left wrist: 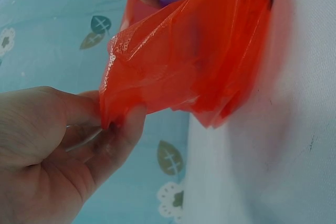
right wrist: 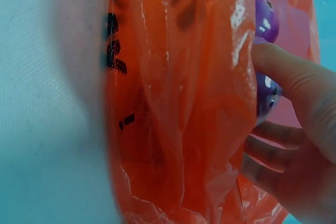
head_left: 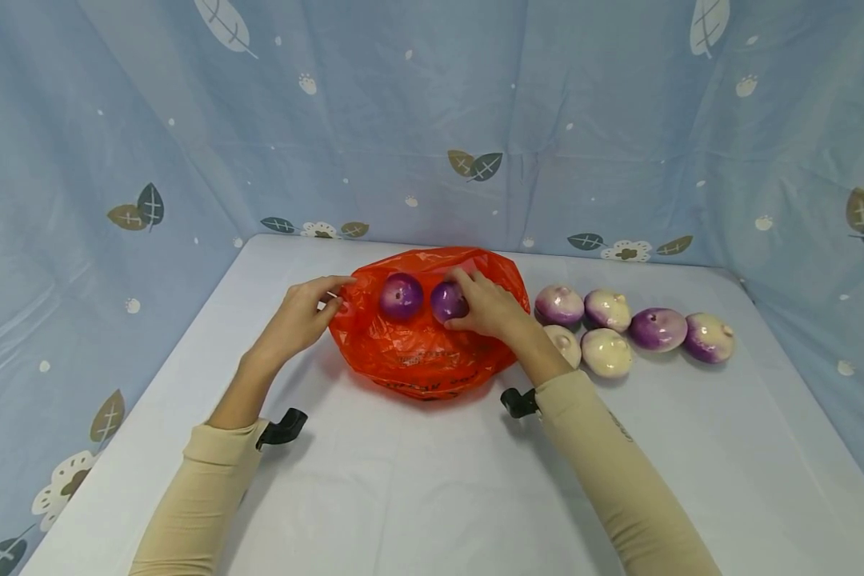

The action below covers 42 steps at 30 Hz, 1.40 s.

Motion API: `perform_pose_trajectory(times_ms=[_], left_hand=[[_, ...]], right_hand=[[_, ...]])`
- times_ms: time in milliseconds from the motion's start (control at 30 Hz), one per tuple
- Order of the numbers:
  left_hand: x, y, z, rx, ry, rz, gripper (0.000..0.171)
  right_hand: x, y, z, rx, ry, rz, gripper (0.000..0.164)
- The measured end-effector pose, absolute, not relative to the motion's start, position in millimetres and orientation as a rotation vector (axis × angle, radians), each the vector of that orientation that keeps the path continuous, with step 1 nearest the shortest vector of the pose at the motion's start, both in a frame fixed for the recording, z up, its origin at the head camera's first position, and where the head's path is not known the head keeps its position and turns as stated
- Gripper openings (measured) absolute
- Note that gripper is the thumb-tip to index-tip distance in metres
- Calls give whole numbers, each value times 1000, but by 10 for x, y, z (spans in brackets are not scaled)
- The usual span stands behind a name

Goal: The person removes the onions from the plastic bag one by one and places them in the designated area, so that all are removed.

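Note:
A red plastic bag (head_left: 425, 352) with dark print lies spread on the white table, its mouth open. Inside it, a purple onion (head_left: 401, 296) sits to the left. My right hand (head_left: 486, 306) grips a second purple onion (head_left: 448, 302) within the bag, thumb on the near side and fingers on the far side. The bag wall hides part of that onion in the right wrist view. My left hand (head_left: 304, 314) pinches the bag's left rim between thumb and fingers, which the left wrist view shows closely.
Several purple-and-white onions stand in two rows right of the bag, among them a purple one (head_left: 658, 330) and a pale one (head_left: 606, 353). The white table (head_left: 374, 496) meets a blue patterned curtain (head_left: 403, 120) at the back and sides.

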<state>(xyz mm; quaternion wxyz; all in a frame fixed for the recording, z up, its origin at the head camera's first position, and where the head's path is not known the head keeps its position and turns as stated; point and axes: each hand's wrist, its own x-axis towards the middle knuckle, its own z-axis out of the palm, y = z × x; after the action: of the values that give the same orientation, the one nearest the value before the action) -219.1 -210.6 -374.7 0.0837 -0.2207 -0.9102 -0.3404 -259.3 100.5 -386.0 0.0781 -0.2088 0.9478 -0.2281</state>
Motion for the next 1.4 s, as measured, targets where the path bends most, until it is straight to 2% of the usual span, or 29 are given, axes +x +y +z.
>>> perform_pose_trajectory(times_ms=[733,1400], left_hand=[[-2192,-2103,-3750,-651,-2722,-1014,36],[-2195,-2111,-3768,-651,-2721,-1012,36]], right_hand=[[-2406,1153,-3757,-698,2886,-703,72],[-2198,1409,-3677,-693,2966,-836,77]])
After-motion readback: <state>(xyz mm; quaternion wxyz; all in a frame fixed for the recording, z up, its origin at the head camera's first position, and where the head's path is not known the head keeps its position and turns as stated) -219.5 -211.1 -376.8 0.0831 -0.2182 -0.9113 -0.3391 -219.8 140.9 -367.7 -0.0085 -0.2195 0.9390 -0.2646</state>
